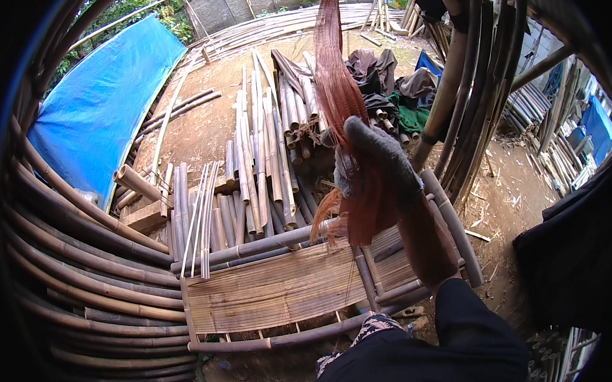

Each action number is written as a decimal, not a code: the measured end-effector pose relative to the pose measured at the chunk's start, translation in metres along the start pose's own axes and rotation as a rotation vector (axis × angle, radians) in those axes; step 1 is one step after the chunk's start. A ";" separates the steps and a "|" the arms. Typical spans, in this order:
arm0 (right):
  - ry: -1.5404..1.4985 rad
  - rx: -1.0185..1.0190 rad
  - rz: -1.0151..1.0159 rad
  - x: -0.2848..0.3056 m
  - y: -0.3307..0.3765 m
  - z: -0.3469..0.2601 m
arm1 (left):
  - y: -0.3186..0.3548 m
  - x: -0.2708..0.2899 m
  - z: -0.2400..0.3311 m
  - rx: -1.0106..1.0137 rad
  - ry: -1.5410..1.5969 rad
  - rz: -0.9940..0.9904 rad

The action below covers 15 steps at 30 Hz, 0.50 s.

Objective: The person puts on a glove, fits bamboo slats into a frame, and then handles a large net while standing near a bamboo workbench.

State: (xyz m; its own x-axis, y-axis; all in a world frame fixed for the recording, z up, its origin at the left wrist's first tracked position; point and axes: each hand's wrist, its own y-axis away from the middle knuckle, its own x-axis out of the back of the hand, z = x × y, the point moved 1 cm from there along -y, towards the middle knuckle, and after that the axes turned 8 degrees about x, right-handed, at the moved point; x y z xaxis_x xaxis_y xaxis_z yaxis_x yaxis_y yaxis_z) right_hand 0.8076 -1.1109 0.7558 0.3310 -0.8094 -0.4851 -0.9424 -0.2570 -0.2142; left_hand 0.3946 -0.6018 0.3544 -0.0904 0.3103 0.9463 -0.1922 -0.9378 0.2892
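My right hand (380, 155), in a grey knit glove, is closed around a reddish-brown strip of netting (335, 69). From my fist the strip stretches up past the top edge of the view, and its loose, frayed end hangs below my fingers. My bare forearm comes out of a black sleeve at the lower right. Beneath the hand lies a bamboo bench (276, 293) with a slatted top and round pole rails. My left hand is outside the view.
Cut bamboo poles (257, 152) lie piled beyond the bench, with thin strips (202, 215) at its far left corner. Curved poles (107, 299) crowd the left. A blue tarp (107, 103) hangs far left. Upright poles (451, 91) stand at right; dark cloths (376, 71) lie behind.
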 end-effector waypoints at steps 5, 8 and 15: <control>0.226 0.058 -0.020 0.015 -0.003 0.002 | 0.070 -0.042 -0.062 -0.050 -0.315 -0.188; 0.322 0.032 -0.044 0.009 -0.006 0.015 | 0.130 -0.052 -0.106 -0.298 -0.475 -0.341; 0.475 0.032 0.008 0.055 0.006 0.013 | 0.279 0.093 0.321 -0.977 0.970 -0.939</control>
State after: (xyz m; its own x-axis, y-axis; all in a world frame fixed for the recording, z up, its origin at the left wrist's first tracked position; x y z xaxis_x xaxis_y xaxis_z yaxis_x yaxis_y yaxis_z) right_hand 0.8207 -1.1498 0.7170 0.2573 -0.9652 -0.0474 -0.9404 -0.2388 -0.2420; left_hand 0.6457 -0.8846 0.5699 -0.0588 0.9976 -0.0354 -0.9912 -0.0541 0.1210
